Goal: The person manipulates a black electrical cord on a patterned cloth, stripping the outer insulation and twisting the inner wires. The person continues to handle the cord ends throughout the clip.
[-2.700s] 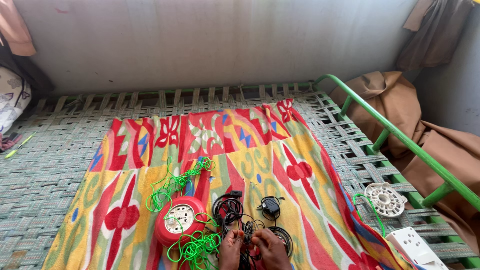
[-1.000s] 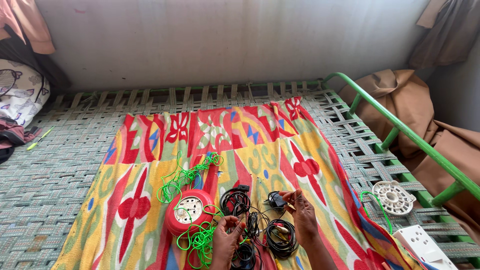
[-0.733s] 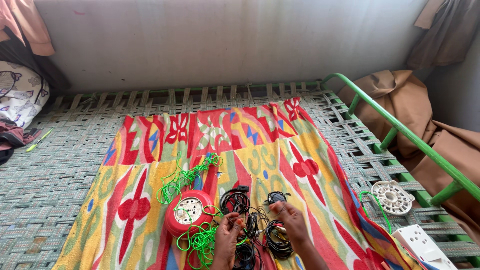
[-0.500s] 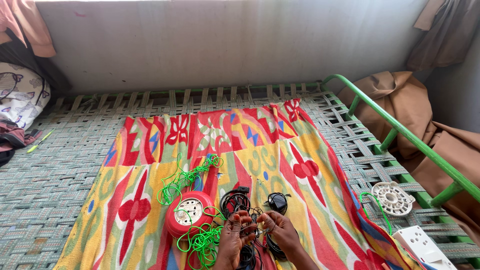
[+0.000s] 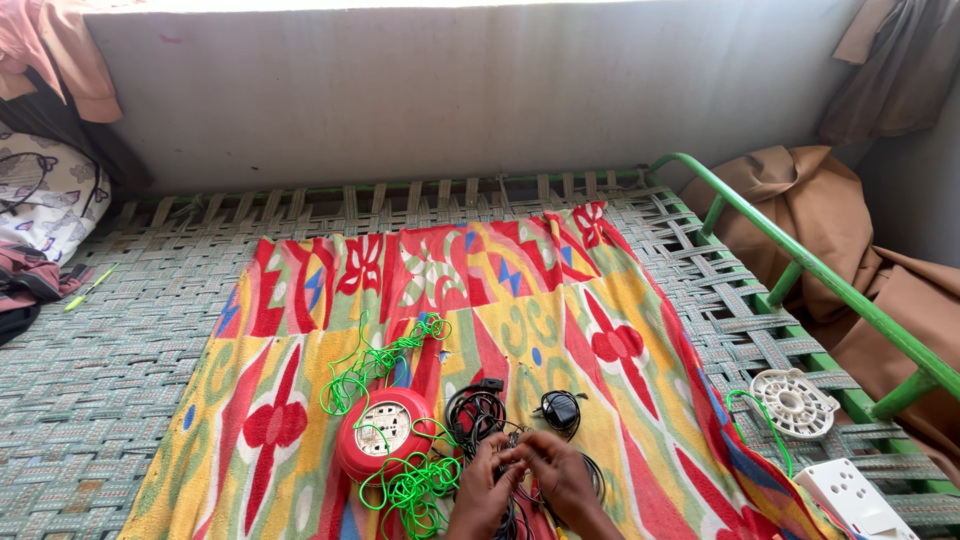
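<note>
Here both hands, L (image 5: 480,492) & R (image 5: 558,470), pinch black cable tangle (image 5: 478,412) w/ fingertips pressed together; cable prob. light, limp, snag-prone, so best gripped at a free end.

A tangle of thin black cables (image 5: 480,415) lies in loose coils near the lower edge of a bright patterned cloth, just right of a red round cord reel. One strand is pinched up between both hands, partly hidden by them.
</note>
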